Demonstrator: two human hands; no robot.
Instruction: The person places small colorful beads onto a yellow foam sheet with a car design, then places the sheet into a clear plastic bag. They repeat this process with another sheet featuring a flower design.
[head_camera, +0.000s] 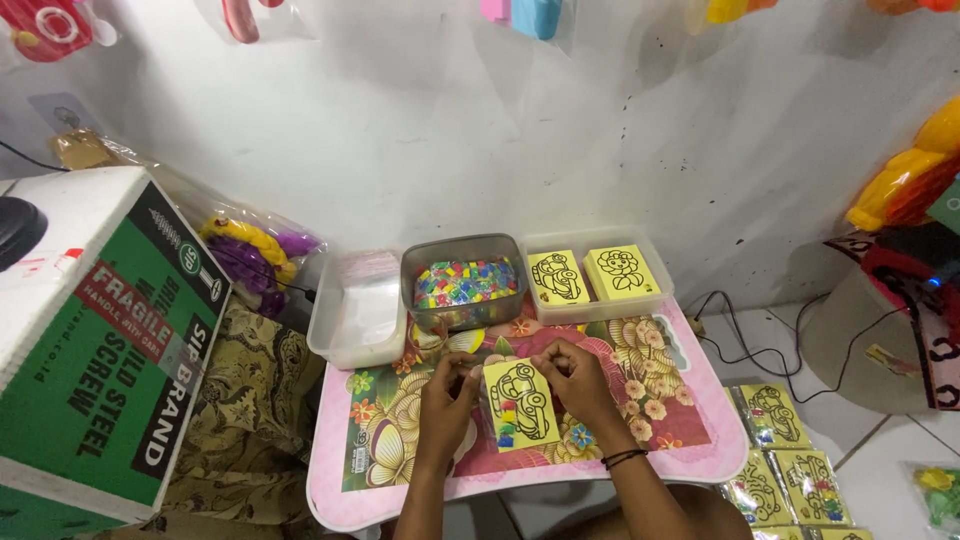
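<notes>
I held a yellow square card with a black car outline (521, 404) in both hands, my left hand (447, 396) and right hand (577, 384) pinching its edges. It hovered over the pink flowered table (400, 495) (coloured pieces already stuck on), near the clear tub of coloured squares (463, 283).

Tubs (463, 262) block table (700, 440) rear; front & right side free.

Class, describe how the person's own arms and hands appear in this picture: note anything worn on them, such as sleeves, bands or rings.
Both forearms are bare, with no sleeves in view. The right hand has a thin dark band around its wrist. The left hand wears nothing visible. No gloves; rings too small to tell.
</notes>
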